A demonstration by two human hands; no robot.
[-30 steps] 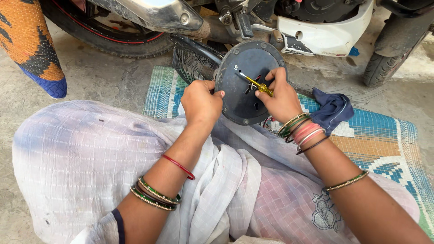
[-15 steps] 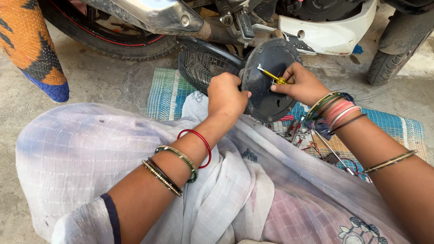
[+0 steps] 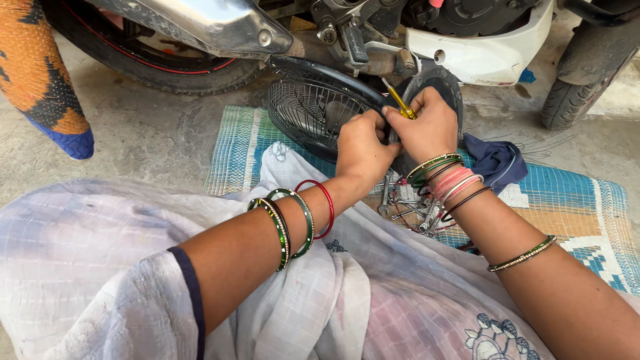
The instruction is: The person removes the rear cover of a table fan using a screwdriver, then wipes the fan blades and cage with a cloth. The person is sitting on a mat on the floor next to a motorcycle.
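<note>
While hands grip, fan grille nr motorbike

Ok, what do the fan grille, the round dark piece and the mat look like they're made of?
Fan grille: thin dark wire, probably painted or coated metal, its ribs see-through. Round dark piece, held by left hand and right hand: matte black, likely moulded plastic. Mat: woven strands, plastic or reed, striped blue-green.

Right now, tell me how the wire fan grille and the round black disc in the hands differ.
The wire fan grille is open mesh you can see through; the round black disc is solid. The grille leans at the mat's edge, not gripped, just beyond the left hand, while the disc is largely covered by the right hand, which holds a yellow-handled screwdriver against it. Both are black and round.
</note>
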